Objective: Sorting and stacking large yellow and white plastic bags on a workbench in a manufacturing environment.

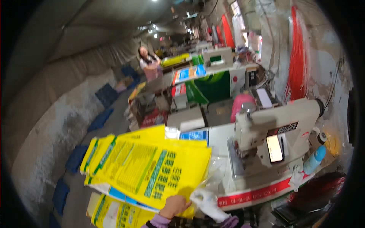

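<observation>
A stack of flat yellow printed bags lies on the sewing table's left side, fanned out toward the left. My bare left hand is closed on the near edge of the top yellow bag. Close beside it, at the bag's near right corner, my right hand wears a white glove with its fingers curled; what they pinch is hard to make out. Clear plastic film shows along the bag's right edge. To the right of the bags stands a white sewing machine.
A lit phone rests against the machine. A blue spray can and white cloth are at the right. Red strands hang on the wall. Farther off are a green-draped table and a person. Blue bundles lie along the left wall.
</observation>
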